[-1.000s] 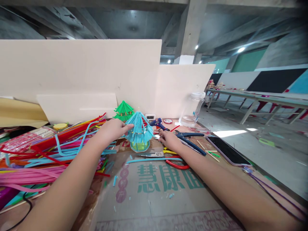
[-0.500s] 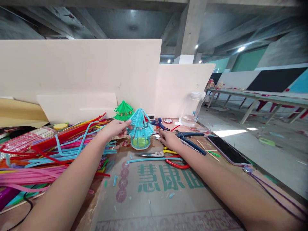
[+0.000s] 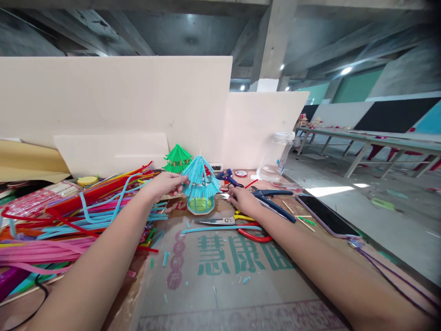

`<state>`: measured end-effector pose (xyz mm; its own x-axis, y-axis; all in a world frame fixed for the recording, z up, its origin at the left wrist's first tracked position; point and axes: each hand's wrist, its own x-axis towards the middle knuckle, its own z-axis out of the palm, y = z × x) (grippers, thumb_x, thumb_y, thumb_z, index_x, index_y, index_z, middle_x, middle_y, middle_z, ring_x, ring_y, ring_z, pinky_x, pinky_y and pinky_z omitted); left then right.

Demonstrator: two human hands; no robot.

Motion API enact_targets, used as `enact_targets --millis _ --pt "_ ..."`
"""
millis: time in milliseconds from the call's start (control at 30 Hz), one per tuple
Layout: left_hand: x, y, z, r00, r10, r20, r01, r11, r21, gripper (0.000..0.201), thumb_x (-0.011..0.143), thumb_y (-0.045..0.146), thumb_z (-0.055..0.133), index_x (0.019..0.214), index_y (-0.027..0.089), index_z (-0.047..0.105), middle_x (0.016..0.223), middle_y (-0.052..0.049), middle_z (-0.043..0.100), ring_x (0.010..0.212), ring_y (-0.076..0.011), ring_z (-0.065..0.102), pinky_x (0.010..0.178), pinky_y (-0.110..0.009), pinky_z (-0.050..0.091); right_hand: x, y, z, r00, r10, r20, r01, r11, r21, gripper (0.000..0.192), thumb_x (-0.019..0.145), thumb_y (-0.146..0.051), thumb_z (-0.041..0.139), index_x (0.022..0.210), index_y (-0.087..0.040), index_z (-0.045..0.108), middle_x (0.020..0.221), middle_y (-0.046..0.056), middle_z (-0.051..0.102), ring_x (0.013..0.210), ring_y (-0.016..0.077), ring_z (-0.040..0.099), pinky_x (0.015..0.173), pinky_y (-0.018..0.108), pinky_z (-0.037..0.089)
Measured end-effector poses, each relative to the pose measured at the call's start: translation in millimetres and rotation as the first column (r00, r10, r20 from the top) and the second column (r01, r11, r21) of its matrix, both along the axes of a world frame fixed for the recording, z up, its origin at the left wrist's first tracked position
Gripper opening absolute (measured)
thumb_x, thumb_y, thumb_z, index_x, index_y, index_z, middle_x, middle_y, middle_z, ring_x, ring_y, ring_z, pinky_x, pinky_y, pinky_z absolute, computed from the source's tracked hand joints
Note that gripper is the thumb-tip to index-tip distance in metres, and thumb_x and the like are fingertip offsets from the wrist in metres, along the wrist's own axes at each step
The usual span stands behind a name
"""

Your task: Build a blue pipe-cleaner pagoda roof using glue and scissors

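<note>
Looked like craft workshop in bare concrete hall: raw beams and column showed above, lamps lit. Worktable held pipe-cleaner bundles, scissors, glue gun, cut scraps, blue pavilion model, green pavilion model. Pale boards screened its far edge. Beyond, long second table with red stools stood on littered floor, small items on top.
</note>
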<state>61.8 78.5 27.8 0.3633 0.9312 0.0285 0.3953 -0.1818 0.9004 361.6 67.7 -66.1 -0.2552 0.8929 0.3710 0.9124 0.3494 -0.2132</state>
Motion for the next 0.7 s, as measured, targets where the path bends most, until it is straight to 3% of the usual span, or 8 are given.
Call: enact_targets --millis 133,267,433,533,600,700 --pt "-4 -4 5.9 0.975 0.025 -0.220 0.006 0.990 0.141 0.040 0.070 0.057 0.062 0.058 0.020 0.057 0.053 0.002 0.055 0.049 -0.0124 0.048 0.051 -0.025 0.037 0 0 -0.5 1.000 0.004 0.002 -0.004 1.000 0.009 0.011 0.087 -0.024 0.063 0.094 -0.016 0.065 0.093 0.007 0.069 0.088 0.0187 0.063 0.075 0.027 0.042" --pt "-4 -14 16.7 0.843 0.196 -0.501 -0.013 0.939 0.345 0.035 0.073 0.054 0.057 0.064 0.020 0.064 0.058 0.001 0.062 0.055 -0.0163 0.054 0.052 -0.027 0.034 1 1 -1.4 1.000 0.001 0.007 -0.001 1.000 0.010 0.010 0.086 -0.024 0.064 0.093 -0.017 0.065 0.092 0.006 0.069 0.087 0.0184 0.063 0.075 0.026 0.042" --pt "3 -26 27.4 0.844 0.377 -0.382 -0.104 0.813 0.573 0.034 0.082 0.050 0.050 0.079 0.021 0.068 0.074 -0.002 0.068 0.070 -0.0196 0.060 0.059 -0.028 0.036 2 4 -3.3 1.000 -0.006 0.014 0.006 1.000 0.012 0.011 0.085 -0.024 0.065 0.093 -0.017 0.064 0.096 0.007 0.069 0.089 0.0190 0.062 0.076 0.027 0.042" --pt "6 -26 26.6 0.888 0.387 -0.248 -0.131 0.730 0.670 0.037 0.088 0.049 0.043 0.080 0.020 0.065 0.073 -0.003 0.066 0.069 -0.0188 0.058 0.059 -0.027 0.036 2 4 -4.0 1.000 -0.006 0.019 0.006 1.000 0.017 0.011 0.087 -0.024 0.063 0.095 -0.017 0.064 0.099 0.008 0.068 0.091 0.0193 0.062 0.077 0.027 0.042" --pt "8 -24 24.1 0.920 0.343 -0.189 -0.133 0.729 0.672 0.035 0.087 0.049 0.046 0.084 0.020 0.065 0.077 -0.003 0.067 0.071 -0.0183 0.058 0.061 -0.026 0.037 2 4 -4.0 1.000 -0.005 0.021 0.004 1.000 0.018 0.011 0.087 -0.024 0.063 0.095 -0.017 0.063 0.099 0.008 0.068 0.090 0.0192 0.062 0.077 0.027 0.042" --pt "9 -21 21.0 0.941 0.286 -0.182 -0.118 0.781 0.614 0.036 0.084 0.051 0.051 0.084 0.018 0.065 0.077 -0.003 0.067 0.070 -0.0178 0.058 0.062 -0.026 0.039 2 3 -3.5 1.000 -0.001 0.023 0.000 1.000 0.014 0.012 0.086 -0.025 0.064 0.096 -0.017 0.064 0.097 0.008 0.069 0.088 0.0190 0.063 0.076 0.027 0.042"
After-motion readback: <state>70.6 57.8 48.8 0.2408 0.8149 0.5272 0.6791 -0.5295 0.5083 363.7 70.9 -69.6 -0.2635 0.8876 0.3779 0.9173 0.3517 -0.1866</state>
